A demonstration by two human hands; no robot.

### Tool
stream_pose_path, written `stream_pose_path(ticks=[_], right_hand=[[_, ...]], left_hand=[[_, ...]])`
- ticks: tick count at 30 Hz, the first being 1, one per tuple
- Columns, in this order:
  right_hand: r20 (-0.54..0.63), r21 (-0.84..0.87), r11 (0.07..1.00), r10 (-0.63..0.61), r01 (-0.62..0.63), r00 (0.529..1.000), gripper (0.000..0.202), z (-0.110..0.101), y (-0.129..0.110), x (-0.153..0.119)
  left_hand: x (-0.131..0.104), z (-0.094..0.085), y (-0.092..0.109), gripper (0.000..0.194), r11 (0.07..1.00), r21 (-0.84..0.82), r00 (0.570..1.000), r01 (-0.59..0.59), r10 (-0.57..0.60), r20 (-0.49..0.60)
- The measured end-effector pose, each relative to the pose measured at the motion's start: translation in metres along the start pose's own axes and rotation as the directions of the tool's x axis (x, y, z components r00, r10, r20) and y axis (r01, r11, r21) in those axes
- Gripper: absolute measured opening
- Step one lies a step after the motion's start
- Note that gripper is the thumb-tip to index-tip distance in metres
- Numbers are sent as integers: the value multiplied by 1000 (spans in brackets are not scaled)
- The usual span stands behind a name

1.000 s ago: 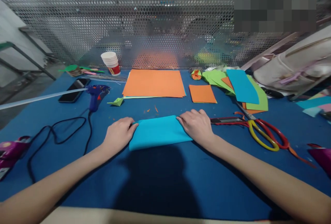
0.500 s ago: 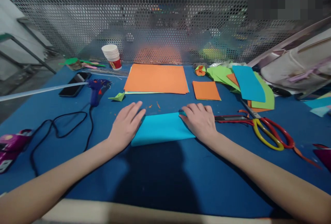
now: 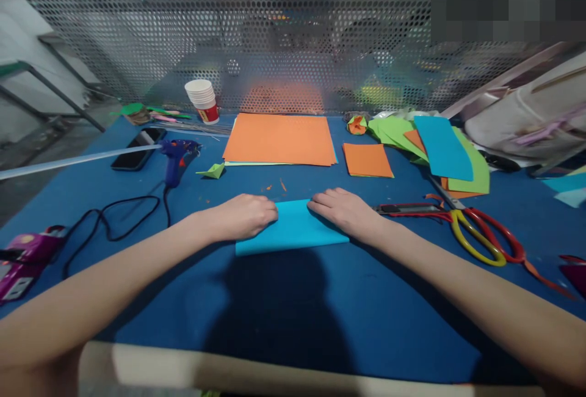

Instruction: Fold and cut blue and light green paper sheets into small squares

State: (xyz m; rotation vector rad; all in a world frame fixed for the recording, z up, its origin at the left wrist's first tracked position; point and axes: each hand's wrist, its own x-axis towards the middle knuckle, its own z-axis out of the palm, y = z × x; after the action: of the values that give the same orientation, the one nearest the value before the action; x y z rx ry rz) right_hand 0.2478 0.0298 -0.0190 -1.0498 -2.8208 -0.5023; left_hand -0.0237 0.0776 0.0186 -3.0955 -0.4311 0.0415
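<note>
A folded bright blue paper (image 3: 293, 229) lies on the blue table in front of me. My left hand (image 3: 249, 217) rests on its upper left part with the fingers curled together; whatever is under them is hidden. On the upper right part lies my right hand (image 3: 341, 211), its fingers close together and bent over the far edge of the paper. Small orange scraps (image 3: 282, 185) lie just beyond the paper.
Orange sheets (image 3: 280, 139) and small orange squares (image 3: 367, 160) lie farther back. Scissors (image 3: 478, 235) and a cutter (image 3: 407, 209) are at right. A glue gun (image 3: 174, 159), phone (image 3: 137, 149) and paper cups (image 3: 202, 101) stand or lie left. A perforated metal panel rises behind.
My left hand has moved right and inward onto the paper, and its fingers have curled from a spread pose. My right hand has shifted slightly left, its fingers now closer together.
</note>
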Motion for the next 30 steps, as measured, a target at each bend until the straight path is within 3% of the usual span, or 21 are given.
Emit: stream_pose_path(ticks=[2,5,8,11,15,21,26,30], right_hand=[[3,14,1000,-1,1,1000,28,-1,1,0],[-8,24,1000,9,-9,1000,26,0,1,-1],[-15,29,999,14,-13,1000,27,1,2,-3],[-47,40,999,10,-9,999,29,4,4,-5],[-85,80,997,20,-13,996,30,8,6,-8],[-102,180,981,98,-78,990,33,12,7,-12],[-53,314,939,167,-142,985,34,3,10,-12],[-105,383,916,172,-119,979,43,-8,12,7]], left_hand=[[13,4,3,17,997,74,1000,15,-13,-26],[26,20,5,25,988,154,974,24,11,-225],[29,35,3,31,984,178,949,-19,74,-306],[29,41,-3,32,987,106,946,-121,147,-288],[33,44,-11,40,942,-119,930,-313,278,-241],[38,43,-11,49,881,-387,962,-271,263,-74],[37,35,-6,48,884,-392,964,-256,261,-40],[39,34,-5,45,901,-360,967,-242,253,-17]])
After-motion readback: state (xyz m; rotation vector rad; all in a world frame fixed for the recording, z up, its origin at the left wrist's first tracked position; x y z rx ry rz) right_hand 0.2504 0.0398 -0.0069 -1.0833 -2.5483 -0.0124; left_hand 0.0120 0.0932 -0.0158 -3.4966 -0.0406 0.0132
